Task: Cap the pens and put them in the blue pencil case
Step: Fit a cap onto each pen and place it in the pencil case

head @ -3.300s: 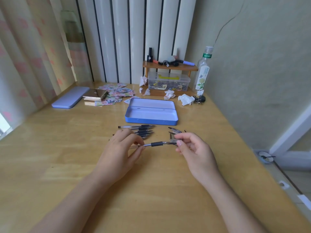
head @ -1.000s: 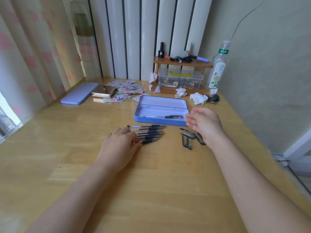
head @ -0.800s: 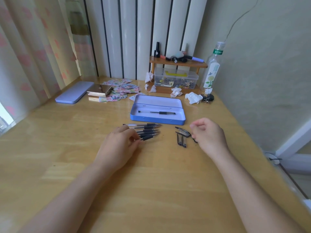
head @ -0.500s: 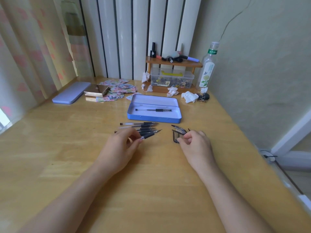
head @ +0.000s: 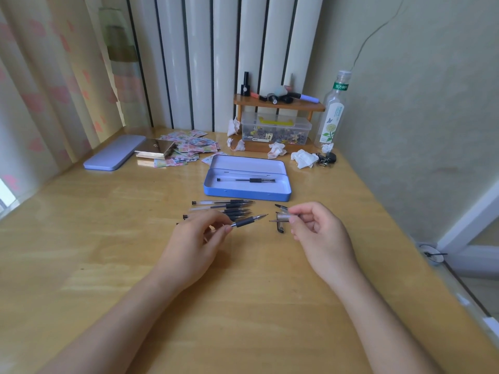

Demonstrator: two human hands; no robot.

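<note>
A: Mid-tabletop, just in front of the blue pencil case point(head: 247, 194): left hand point(head: 194, 244) is pinched on an uncapped pen point(head: 247, 220). Right hand point(head: 318, 236) has thumb and forefinger closed on a clear cap point(head: 283, 217).

B: Gap between them?

A: Near, not touching. Nib points right and slightly toward the far edge. Cap sits straight off the nib, on roughly the same line. Its mouth seems to face left, but it's too small to be sure.

B: So the axes are nearly lined up.

A: Looks that way. The pen's long axis runs left-right, with the barrel end hidden under the left palm. My read: next is sliding the cap leftward onto the nib, or pushing the pen rightward into it. Either hand could close that gap. The small tilt of the pen needs matching first.

B: Rest of the stock?

A: A row of uncapped pens point(head: 224, 207) lies between the left hand and the case's near wall, nibs to the right. Loose caps point(head: 280, 227) lie on the wood just beside the right fingers. One capped pen point(head: 247, 180) is already in the case, parallel to its long side.

B: Progress?

A: Early, I'd say. One is in, one is in hand, and several are waiting.
</note>
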